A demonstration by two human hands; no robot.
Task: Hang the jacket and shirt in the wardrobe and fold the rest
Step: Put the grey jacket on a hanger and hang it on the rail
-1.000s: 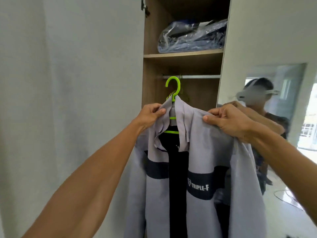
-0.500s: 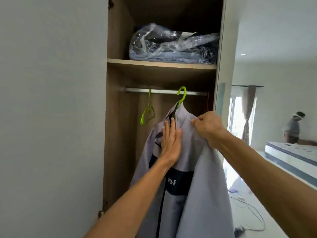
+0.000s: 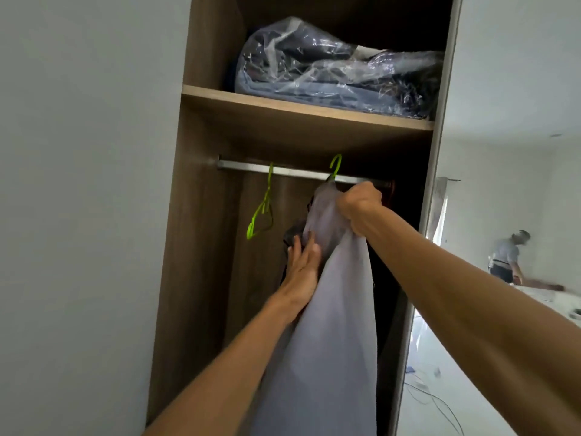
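A light grey jacket with dark bands hangs on a lime green hanger, turned edge-on inside the open wardrobe. The hanger's hook is at the metal rail; whether it rests on the rail I cannot tell. My right hand grips the jacket's shoulder just under the rail. With straight fingers, my left hand lies flat against the jacket's left side, lower down. The shirt is out of sight.
An empty green hanger hangs on the rail to the left. A plastic-wrapped bundle of dark cloth lies on the wooden shelf above. White wardrobe doors flank the opening. Another person bends over a bed at the right.
The jacket went up and deeper into the wardrobe and turned edge-on. Its hook rose to the rail. My left hand let go of the collar and now lies flat on the cloth.
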